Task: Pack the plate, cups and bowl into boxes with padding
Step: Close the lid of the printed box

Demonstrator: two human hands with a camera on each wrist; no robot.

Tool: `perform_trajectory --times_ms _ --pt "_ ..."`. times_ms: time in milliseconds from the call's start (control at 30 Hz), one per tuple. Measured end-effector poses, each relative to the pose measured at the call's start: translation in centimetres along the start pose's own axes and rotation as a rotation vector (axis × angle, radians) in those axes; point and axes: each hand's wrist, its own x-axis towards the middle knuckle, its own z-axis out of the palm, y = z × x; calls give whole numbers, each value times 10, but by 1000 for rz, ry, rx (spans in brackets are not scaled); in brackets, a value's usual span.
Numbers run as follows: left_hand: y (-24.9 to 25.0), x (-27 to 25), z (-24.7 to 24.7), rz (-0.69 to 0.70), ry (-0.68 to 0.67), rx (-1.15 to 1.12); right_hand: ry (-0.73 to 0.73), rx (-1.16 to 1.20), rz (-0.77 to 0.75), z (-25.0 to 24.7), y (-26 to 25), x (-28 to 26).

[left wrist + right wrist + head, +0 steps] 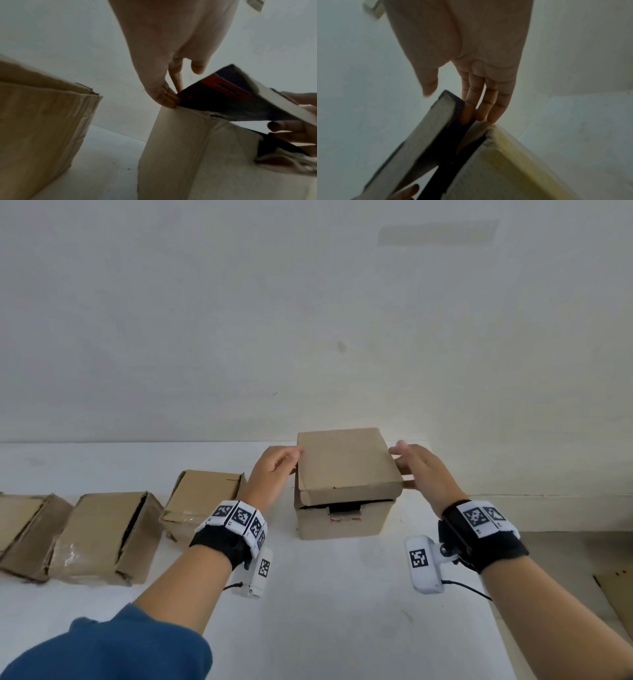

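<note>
A small brown cardboard box stands on the white table near the wall. Its lid flap is tilted almost down, with a dark gap under the front edge. My left hand is at the lid's left edge, where its fingers touch the flap's corner and the thumb stays clear. My right hand is at the right edge. Its straight fingers reach under the lid against a side flap, thumb above. No plate, cup or bowl shows; the box's inside is hidden.
Three more cardboard boxes lie in a row to the left: one close beside my left wrist, then one, then one at the frame edge. A flat cardboard piece lies low at the right. The wall rises right behind the box.
</note>
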Motion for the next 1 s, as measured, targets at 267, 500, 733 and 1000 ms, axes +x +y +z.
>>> perform_trajectory --times_ms 267,500,733,1000 --pt "1 -33 3 25 -88 104 -126 -315 -165 -6 13 -16" --pt "5 -39 8 92 -50 224 25 -379 -285 6 23 -23" --pt "-6 -38 13 104 -60 328 69 -576 -392 12 36 -31" --pt "-6 -34 23 70 -106 393 214 -606 -412 28 50 -46"
